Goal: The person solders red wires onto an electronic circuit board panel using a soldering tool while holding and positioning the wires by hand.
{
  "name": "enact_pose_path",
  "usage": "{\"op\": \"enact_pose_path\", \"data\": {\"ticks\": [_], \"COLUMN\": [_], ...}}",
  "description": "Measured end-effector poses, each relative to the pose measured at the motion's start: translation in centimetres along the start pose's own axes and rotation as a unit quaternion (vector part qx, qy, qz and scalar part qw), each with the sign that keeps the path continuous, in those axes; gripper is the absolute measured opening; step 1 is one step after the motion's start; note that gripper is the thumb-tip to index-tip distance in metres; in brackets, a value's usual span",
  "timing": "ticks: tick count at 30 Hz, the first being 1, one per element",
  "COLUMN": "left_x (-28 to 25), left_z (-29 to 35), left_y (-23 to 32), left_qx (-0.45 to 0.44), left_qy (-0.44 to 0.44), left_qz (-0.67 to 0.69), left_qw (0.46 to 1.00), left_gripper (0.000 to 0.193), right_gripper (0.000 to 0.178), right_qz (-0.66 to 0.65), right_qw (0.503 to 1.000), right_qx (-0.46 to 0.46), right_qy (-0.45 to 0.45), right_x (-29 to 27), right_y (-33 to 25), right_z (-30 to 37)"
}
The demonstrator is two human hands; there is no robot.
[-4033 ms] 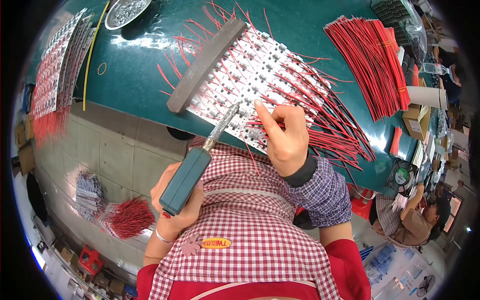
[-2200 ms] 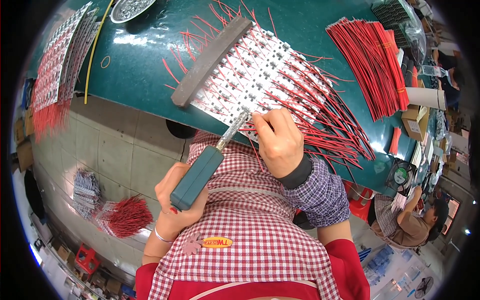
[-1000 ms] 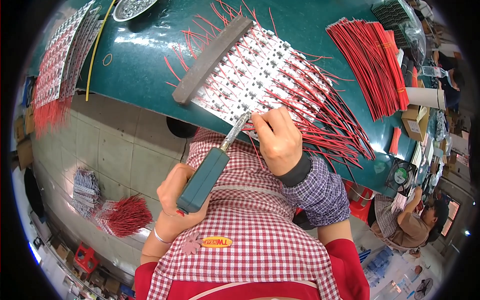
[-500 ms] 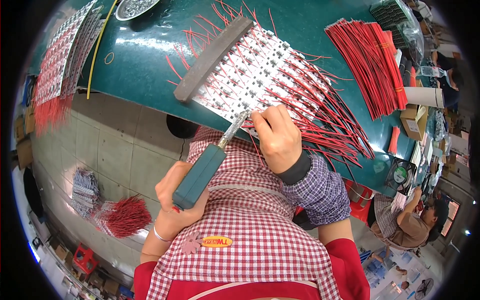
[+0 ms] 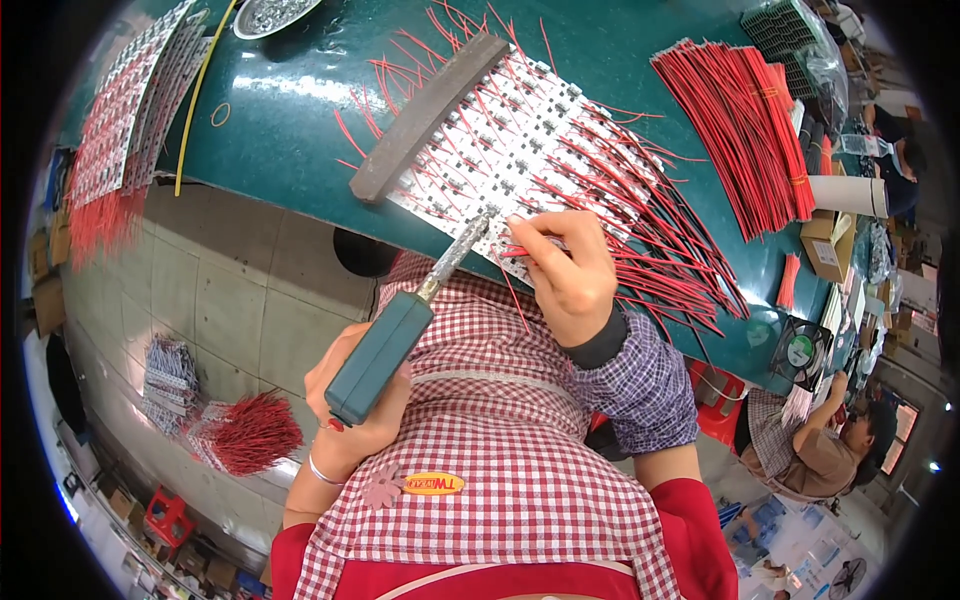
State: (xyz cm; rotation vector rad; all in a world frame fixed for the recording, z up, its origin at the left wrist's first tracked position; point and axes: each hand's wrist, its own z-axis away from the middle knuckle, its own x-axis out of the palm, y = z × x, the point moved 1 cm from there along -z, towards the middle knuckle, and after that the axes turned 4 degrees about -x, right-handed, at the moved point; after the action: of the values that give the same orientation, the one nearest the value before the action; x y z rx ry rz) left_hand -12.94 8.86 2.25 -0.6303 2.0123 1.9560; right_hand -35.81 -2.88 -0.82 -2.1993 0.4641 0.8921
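My left hand (image 5: 352,392) is closed round the green handle of a soldering iron (image 5: 382,355). The iron's silvery tip rests at the near edge of a white circuit board panel (image 5: 520,140) carrying rows of small dark parts. Close by the tip, my right hand (image 5: 572,275) pinches a red wire (image 5: 514,252), one end of it at the board. Many red and black wires (image 5: 670,250) fan out from the panel's right side, some passing beneath my right hand. A dark bar (image 5: 430,118) lies across the panel's left part, with thin red wires poking out past it.
A bundle of red wires (image 5: 735,130) lies on the green table (image 5: 290,130) at the right. Stacked wired panels (image 5: 130,110) overhang its left end; a metal bowl (image 5: 272,16) stands at the back. More bundles (image 5: 245,435) rest on the floor. Another person (image 5: 825,440) sits at the right.
The iron's handle has moved slightly down and left, its tip still at the board. My right hand has shifted a little right, showing more of the pinched red wire.
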Motion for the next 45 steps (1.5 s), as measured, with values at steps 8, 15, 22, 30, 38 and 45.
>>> {"op": "enact_pose_path", "data": {"ticks": [8, 15, 22, 30, 38, 45], "left_x": [0.0, 0.0, -0.3, -0.5, -0.4, -0.7], "left_z": [1.8, 1.6, 2.0, 1.7, 2.3, 0.9], "left_y": [-2.3, -1.9, -2.2, -1.9, -2.2, -0.7], "left_qx": [-0.04, -0.033, -0.036, -0.02, -0.046, 0.004], "left_qy": [0.024, 0.03, 0.023, 0.021, 0.009, 0.001], "left_qz": [0.016, 0.027, -0.001, 0.007, 0.014, 0.001], "left_qw": [0.999, 0.999, 0.999, 1.0, 0.999, 1.0], "left_gripper": [0.025, 0.023, 0.024, 0.025, 0.024, 0.023], "right_gripper": [0.061, 0.058, 0.05, 0.041, 0.034, 0.033], "right_qz": [0.004, 0.019, 0.025, 0.025, 0.047, 0.071], "right_qw": [0.999, 0.999, 0.999, 0.999, 0.998, 0.995], "right_qx": [0.03, -0.001, 0.013, -0.002, -0.019, -0.034], "right_qy": [0.023, -0.026, -0.022, -0.03, -0.039, -0.057], "right_x": [0.2, 0.5, 0.9, 0.8, 0.6, 0.5], "right_y": [-0.6, -0.5, -1.4, -1.5, -1.9, -2.1], "right_z": [0.5, 1.1, 0.4, 0.7, 0.4, 0.2]}}
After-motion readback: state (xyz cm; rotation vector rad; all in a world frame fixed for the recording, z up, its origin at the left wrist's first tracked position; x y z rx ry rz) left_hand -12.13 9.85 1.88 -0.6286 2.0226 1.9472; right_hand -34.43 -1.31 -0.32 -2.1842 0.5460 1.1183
